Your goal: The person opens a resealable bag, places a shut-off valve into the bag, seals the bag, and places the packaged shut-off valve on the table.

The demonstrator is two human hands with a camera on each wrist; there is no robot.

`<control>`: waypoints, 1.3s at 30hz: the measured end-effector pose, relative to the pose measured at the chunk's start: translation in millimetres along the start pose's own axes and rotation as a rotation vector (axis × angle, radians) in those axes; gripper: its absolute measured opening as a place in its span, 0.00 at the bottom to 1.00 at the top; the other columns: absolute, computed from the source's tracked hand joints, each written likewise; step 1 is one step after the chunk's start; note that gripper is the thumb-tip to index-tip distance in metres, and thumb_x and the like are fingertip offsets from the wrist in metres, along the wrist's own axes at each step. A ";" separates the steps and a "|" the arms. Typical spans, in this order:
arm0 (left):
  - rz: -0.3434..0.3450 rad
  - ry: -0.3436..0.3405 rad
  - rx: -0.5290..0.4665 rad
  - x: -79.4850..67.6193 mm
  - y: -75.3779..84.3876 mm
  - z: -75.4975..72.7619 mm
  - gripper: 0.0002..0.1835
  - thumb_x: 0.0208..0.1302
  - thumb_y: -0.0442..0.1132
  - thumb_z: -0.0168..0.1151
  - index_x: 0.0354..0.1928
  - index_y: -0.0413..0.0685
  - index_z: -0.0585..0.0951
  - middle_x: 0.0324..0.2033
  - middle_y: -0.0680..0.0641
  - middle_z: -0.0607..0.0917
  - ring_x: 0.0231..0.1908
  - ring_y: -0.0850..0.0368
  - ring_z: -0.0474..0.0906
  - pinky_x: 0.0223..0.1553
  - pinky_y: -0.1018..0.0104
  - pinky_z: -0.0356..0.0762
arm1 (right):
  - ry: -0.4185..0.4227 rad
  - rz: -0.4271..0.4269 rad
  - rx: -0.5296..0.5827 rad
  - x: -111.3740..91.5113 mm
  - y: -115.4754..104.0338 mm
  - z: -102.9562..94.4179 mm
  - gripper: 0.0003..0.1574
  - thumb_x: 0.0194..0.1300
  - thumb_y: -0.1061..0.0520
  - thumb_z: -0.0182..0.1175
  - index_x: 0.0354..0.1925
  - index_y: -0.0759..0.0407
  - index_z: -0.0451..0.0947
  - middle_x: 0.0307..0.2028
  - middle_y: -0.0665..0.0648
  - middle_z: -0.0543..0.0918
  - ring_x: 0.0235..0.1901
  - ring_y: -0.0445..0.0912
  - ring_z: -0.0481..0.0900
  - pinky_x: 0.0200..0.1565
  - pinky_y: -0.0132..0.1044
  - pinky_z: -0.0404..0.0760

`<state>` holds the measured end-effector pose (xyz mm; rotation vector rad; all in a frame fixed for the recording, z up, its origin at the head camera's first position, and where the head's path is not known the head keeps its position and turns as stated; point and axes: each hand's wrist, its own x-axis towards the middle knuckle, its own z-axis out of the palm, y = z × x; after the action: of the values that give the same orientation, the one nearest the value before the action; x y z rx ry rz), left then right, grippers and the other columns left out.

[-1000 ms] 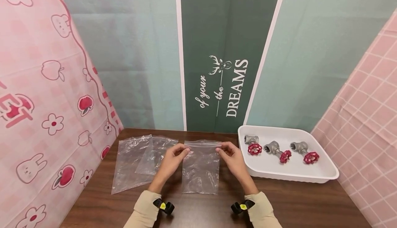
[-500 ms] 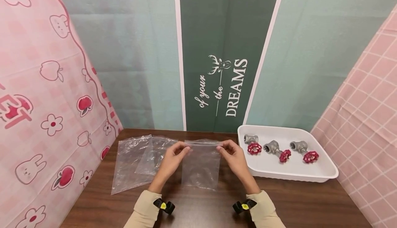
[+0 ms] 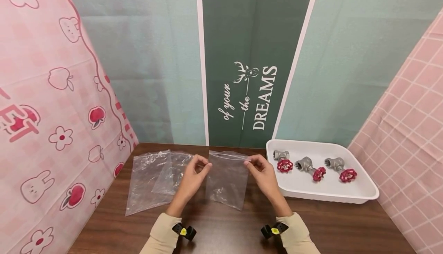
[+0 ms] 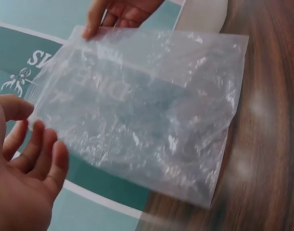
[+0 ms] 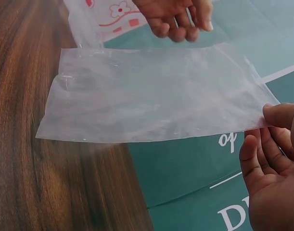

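A clear zip-seal plastic bag (image 3: 226, 183) hangs over the middle of the table, its sealed edge uppermost and slightly slanted. My right hand (image 3: 264, 175) pinches the bag's top right corner between thumb and fingers. My left hand (image 3: 194, 179) is beside the top left corner, its fingers loosely bent. In the right wrist view a small gap shows between the left hand (image 5: 178, 17) and the bag (image 5: 147, 96). The left wrist view shows the bag (image 4: 147, 110) spread wide, with the right hand (image 4: 125, 12) at its far edge.
Two more clear bags (image 3: 145, 185) lie overlapping on the brown wooden table (image 3: 225, 234) to the left. A white tray (image 3: 325, 194) at the right holds three metal valves (image 3: 304, 164) with red handwheels. Printed cloths surround the table's back and sides.
Both hands gripped the bag's top corners earlier; the left hand has since let go. The bag's lower edge has lifted, and the bag now tilts, its top left corner higher.
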<state>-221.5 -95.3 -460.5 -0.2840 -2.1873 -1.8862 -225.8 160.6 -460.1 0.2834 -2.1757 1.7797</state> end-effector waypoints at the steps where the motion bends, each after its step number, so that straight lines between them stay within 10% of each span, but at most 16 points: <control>1: 0.003 -0.025 0.004 -0.9 0.7 1.1 0.06 0.72 0.33 0.69 0.44 0.41 0.80 0.41 0.41 0.86 0.39 0.60 0.81 0.43 0.72 0.78 | -0.007 0.002 0.004 -0.1 -0.3 0.3 0.07 0.71 0.63 0.70 0.45 0.66 0.83 0.35 0.57 0.84 0.28 0.41 0.79 0.33 0.34 0.83; 18: 0.049 -0.248 -0.004 -9.1 10.5 19.4 0.16 0.79 0.35 0.61 0.64 0.42 0.80 0.61 0.39 0.86 0.62 0.41 0.84 0.58 0.66 0.83 | -0.114 -0.011 0.070 -10.9 -6.0 8.1 0.09 0.75 0.64 0.65 0.49 0.69 0.80 0.46 0.61 0.85 0.43 0.35 0.83 0.47 0.27 0.84; 27: 0.051 -0.257 0.012 -9.4 18.0 27.7 0.16 0.80 0.37 0.60 0.65 0.45 0.80 0.62 0.42 0.86 0.63 0.44 0.83 0.62 0.54 0.82 | -0.234 -0.044 0.199 -12.5 -10.7 4.1 0.19 0.86 0.56 0.48 0.56 0.71 0.76 0.58 0.70 0.83 0.52 0.42 0.86 0.58 0.44 0.87; 39: 0.035 -0.236 0.003 -10.0 25.7 37.0 0.14 0.82 0.40 0.58 0.63 0.48 0.82 0.59 0.44 0.87 0.61 0.50 0.83 0.60 0.63 0.80 | -0.181 -0.023 0.230 -10.1 -4.1 15.1 0.14 0.82 0.61 0.56 0.54 0.73 0.76 0.44 0.67 0.87 0.38 0.54 0.89 0.44 0.43 0.90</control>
<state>-206.3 -54.7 -444.4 -0.5676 -2.3151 -1.9157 -216.8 144.6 -462.7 0.5399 -2.0718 2.0657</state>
